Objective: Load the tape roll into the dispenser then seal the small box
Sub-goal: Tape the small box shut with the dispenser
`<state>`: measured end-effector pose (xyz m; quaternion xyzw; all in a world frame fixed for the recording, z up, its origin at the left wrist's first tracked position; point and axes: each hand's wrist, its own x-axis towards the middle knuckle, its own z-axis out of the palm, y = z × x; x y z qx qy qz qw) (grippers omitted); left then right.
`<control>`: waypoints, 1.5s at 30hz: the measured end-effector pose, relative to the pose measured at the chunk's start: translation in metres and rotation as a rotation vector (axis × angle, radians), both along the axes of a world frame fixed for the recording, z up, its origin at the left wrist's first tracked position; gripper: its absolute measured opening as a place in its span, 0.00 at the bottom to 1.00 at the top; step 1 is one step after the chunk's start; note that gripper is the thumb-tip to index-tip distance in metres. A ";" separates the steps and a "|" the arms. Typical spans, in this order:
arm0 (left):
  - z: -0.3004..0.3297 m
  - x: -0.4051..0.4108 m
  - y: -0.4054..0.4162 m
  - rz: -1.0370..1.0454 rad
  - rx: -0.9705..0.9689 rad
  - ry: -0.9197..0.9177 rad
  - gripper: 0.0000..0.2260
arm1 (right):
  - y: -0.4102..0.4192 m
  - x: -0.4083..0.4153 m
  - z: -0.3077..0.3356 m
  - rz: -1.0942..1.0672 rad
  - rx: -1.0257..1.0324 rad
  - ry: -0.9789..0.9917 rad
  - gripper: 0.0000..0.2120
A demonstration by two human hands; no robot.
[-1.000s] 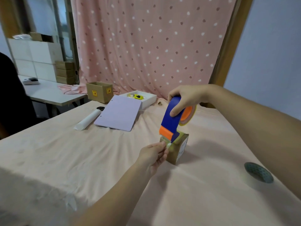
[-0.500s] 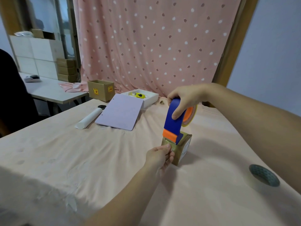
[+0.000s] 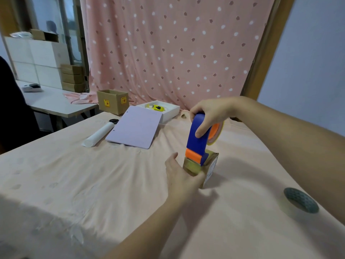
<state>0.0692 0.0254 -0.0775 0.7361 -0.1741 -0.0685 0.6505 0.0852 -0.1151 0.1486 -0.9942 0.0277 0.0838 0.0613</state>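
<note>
A person's right hand grips the blue handle of a tape dispenser, fingers wrapped around it, pressing its orange front end onto the top of a small cardboard box that stands near the middle of a peach-covered surface. An orange-cored tape roll sits loaded in the dispenser. The left hand rests against the box's near side, fingers loosely spread, thumb lifted and holding nothing. Farther back on the surface lie a lilac notebook, a rolled white sheet, a white tray with a yellow item inside, and an open carton. A dark green roll lies well apart to the right, before a spotted pink curtain.
</note>
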 end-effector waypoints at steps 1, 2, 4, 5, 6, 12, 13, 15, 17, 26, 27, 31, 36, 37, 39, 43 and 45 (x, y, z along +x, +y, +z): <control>0.001 -0.001 -0.004 -0.036 0.053 -0.061 0.54 | 0.000 0.000 -0.001 -0.004 -0.002 0.000 0.20; 0.000 -0.001 -0.010 -0.069 0.109 -0.084 0.61 | -0.001 0.000 -0.001 -0.011 0.000 -0.003 0.20; -0.004 0.002 -0.021 -0.099 0.197 -0.092 0.66 | -0.003 0.000 -0.003 -0.028 0.015 -0.010 0.20; -0.007 0.004 -0.025 -0.099 0.225 -0.102 0.64 | -0.004 -0.002 -0.003 -0.035 0.022 -0.013 0.20; -0.009 0.005 -0.029 -0.100 0.232 -0.131 0.58 | -0.005 -0.004 -0.005 -0.042 0.030 -0.017 0.19; -0.014 0.039 -0.016 -0.510 0.042 -0.214 0.31 | -0.020 -0.030 -0.012 -0.130 0.121 -0.057 0.21; -0.010 0.046 -0.008 -0.634 0.093 -0.159 0.33 | -0.024 -0.039 -0.013 -0.153 0.146 -0.067 0.21; -0.003 0.058 0.007 -0.828 0.225 -0.054 0.38 | -0.030 -0.059 -0.019 -0.184 0.203 -0.073 0.18; 0.003 0.062 0.016 -0.932 0.301 -0.023 0.40 | -0.034 -0.079 -0.029 -0.187 0.252 -0.080 0.23; 0.002 0.043 0.027 -0.983 0.323 -0.006 0.36 | -0.054 -0.130 -0.066 -0.240 0.266 -0.247 0.22; 0.001 0.043 0.028 -0.982 0.309 0.003 0.37 | -0.059 -0.136 -0.067 -0.245 0.287 -0.264 0.21; -0.003 0.046 0.028 -0.993 0.276 0.033 0.38 | -0.072 -0.162 -0.069 -0.282 0.346 -0.284 0.22; -0.005 0.047 0.028 -0.989 0.274 0.036 0.37 | -0.087 -0.193 -0.075 -0.339 0.408 -0.300 0.20; -0.005 0.047 0.028 -0.986 0.274 0.036 0.37 | -0.092 -0.199 -0.077 -0.353 0.410 -0.300 0.20; -0.005 0.048 0.028 -0.985 0.279 0.036 0.37 | -0.100 -0.213 -0.081 -0.376 0.415 -0.297 0.21; -0.004 0.049 0.027 -0.996 0.295 0.033 0.36 | -0.105 -0.230 -0.090 -0.419 0.464 -0.295 0.23; -0.002 0.048 0.028 -1.008 0.301 0.047 0.36 | -0.102 -0.229 -0.099 -0.428 0.450 -0.285 0.20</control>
